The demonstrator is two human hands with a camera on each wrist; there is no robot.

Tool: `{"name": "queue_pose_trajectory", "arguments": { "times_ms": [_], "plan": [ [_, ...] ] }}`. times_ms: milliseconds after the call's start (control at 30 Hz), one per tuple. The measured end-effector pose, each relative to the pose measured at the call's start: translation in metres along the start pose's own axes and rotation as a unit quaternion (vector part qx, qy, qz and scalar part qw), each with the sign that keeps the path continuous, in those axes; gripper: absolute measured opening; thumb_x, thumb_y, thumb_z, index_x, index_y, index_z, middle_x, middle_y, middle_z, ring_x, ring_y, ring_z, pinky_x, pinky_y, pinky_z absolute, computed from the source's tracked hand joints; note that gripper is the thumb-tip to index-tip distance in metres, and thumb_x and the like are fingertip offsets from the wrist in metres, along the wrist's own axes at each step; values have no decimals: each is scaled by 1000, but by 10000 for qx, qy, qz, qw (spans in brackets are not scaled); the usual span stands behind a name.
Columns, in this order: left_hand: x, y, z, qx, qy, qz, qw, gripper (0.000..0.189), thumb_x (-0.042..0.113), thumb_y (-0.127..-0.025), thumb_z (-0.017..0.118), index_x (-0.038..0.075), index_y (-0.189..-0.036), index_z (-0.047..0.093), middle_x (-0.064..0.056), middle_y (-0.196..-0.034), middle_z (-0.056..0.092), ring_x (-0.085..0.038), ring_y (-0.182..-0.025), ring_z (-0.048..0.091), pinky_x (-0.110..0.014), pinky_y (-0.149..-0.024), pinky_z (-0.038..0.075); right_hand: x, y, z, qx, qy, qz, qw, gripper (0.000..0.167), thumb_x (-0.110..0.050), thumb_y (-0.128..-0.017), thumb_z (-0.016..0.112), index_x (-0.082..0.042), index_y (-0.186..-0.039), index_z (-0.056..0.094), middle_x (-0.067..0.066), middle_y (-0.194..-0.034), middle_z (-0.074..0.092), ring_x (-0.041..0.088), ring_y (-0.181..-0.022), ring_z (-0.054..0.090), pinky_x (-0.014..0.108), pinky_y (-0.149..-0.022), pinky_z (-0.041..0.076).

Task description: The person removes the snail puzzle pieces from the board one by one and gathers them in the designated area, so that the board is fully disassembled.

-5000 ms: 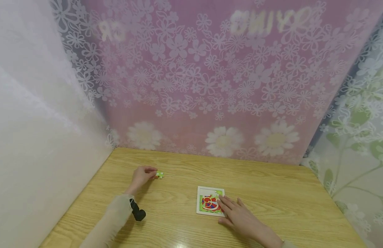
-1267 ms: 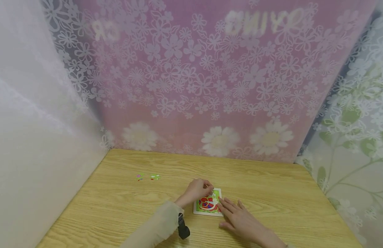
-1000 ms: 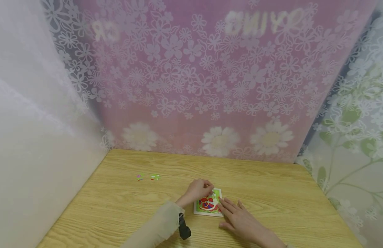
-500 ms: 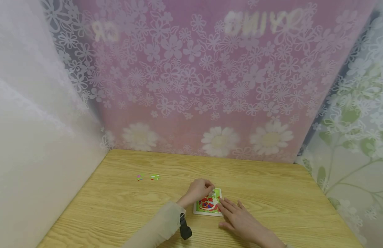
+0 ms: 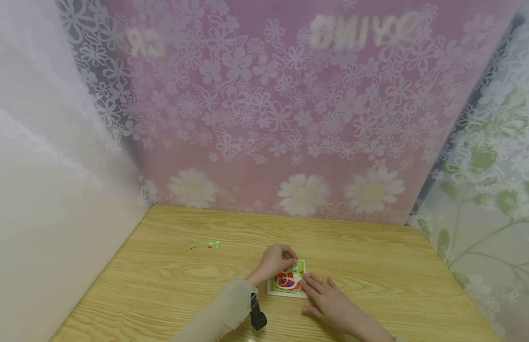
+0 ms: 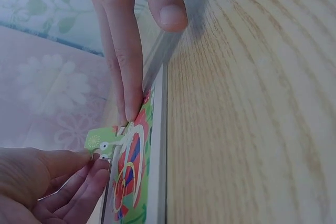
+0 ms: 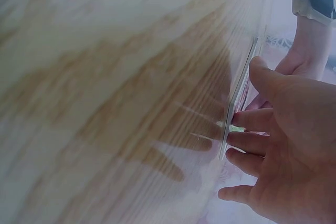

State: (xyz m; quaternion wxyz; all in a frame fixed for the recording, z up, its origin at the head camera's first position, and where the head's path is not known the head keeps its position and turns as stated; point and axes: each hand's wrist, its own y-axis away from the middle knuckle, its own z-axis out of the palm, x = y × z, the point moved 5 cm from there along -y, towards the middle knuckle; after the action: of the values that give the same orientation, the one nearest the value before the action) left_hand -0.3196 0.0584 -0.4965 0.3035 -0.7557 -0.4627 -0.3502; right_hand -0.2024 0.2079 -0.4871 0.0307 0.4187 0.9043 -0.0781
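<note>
A square jigsaw puzzle [image 5: 288, 281] in a white frame lies on the table, showing a red, blue and white picture with green edges. My left hand [image 5: 274, 261] is over its far side, thumb and fingers pinching a green puzzle piece [image 6: 98, 139] with printed eyes. In the left wrist view that piece stands tilted against the frame's far part; whether it is seated I cannot tell. My right hand [image 5: 334, 304] rests with straight fingers on the frame's right edge. In the right wrist view its fingertips [image 7: 237, 120] touch the frame's rim [image 7: 228, 108].
Two loose green puzzle pieces lie at the table's left: one with a pink spot [image 5: 192, 243], one with white patches [image 5: 214, 243]. A dark strap device [image 5: 257, 313] sits on the left wrist. Flowered curtains [image 5: 264, 118] stand behind the wooden table [image 5: 354, 247].
Five seconds ago my left hand was at the loose pieces on the left; it has come right to the puzzle frame. Over the last second it has shifted only slightly. My right hand has stayed put.
</note>
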Motion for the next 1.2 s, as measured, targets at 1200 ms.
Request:
{"name": "queue_pose_trajectory", "arguments": {
  "times_ms": [1200],
  "plan": [
    [-38,1,-49,324,918,-303,9948,8,14,-94,74,8,-98,77,-2,-85,74,-21,-77,72,-29,-67,60,-1,-1,-2,-63,-75,78,9999,67,-48,-103,53,5,-145,51,22,-153,45,43,-138,45,73,-103,37]
  ]
}}
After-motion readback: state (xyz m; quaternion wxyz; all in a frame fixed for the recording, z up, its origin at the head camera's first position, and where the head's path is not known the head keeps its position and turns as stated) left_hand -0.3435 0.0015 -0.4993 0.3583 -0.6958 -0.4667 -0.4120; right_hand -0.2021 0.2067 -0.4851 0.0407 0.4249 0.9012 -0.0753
